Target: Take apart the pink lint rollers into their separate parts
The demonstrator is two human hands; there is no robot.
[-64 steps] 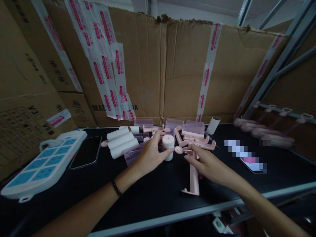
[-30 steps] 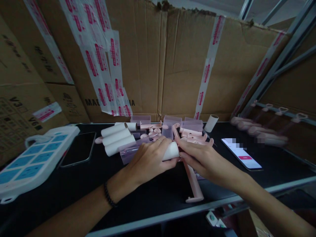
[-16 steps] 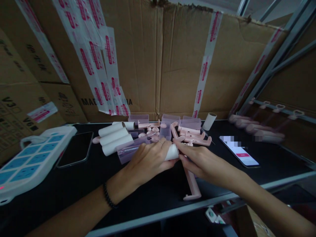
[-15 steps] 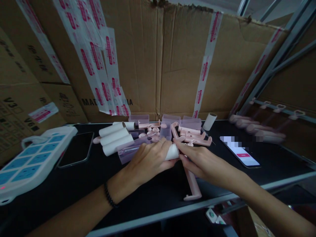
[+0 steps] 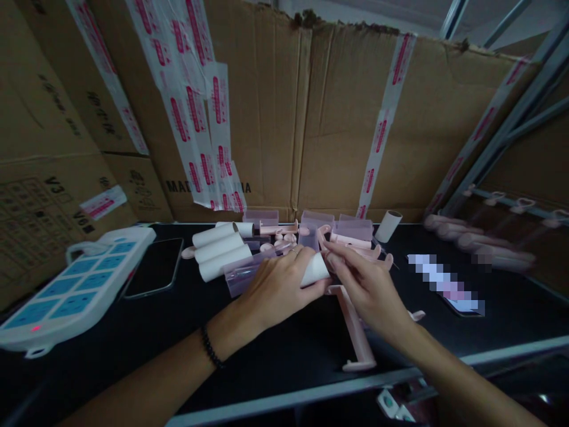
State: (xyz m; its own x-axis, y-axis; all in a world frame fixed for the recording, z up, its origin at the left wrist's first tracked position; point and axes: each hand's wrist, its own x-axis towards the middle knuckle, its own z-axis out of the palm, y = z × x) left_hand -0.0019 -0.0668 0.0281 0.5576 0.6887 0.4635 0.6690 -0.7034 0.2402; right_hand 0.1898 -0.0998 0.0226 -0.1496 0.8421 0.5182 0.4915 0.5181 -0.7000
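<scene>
Fingers (image 5: 315, 290), left hand (image 5: 278, 281): closed around one white tube (image 5: 315, 270).
Right hand (image 5: 367, 281): fingers at tube's end, grip unclear; one pink bracket (image 5: 355, 332) on worktop (image 5: 293, 353), nearby.

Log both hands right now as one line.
left hand: holding white tube | right hand: at tube's end | pink bracket: on black table
</scene>
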